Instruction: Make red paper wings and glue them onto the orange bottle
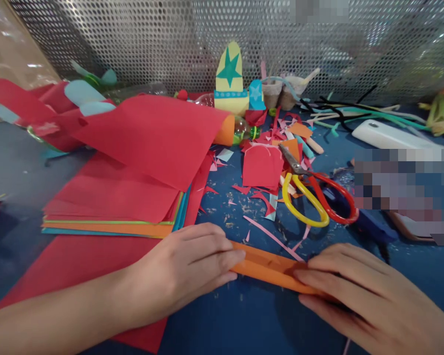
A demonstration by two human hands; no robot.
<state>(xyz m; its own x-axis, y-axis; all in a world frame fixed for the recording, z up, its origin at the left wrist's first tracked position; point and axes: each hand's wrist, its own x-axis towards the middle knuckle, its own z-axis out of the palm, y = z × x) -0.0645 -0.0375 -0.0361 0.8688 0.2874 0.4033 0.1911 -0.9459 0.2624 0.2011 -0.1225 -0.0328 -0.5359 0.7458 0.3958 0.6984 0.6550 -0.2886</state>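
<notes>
Between my two hands stretches a narrow length of orange paper (pixel 268 266), folded or rolled along its long side. My left hand (pixel 192 261) grips its left end, fingers closed round it. At the other end, my right hand (pixel 366 296) pinches it between thumb and fingers; that end is partly hidden under the fingers. Scissors (pixel 306 187) with one yellow and one red handle lie just beyond the orange paper, blades pointing away. A thin pink paper strip (pixel 272 236) lies behind it. Left of my left hand is a stack of coloured paper (pixel 111 192), red on top.
Red, pink and orange scraps (pixel 262 165) litter the blue table (pixel 222 315). A bottle wrapped in paper (pixel 240 129) and a yellow paper shape with a green star (pixel 229 74) stand near the perforated metal panel (pixel 151 44). A white glue gun-like object (pixel 395 135) lies right.
</notes>
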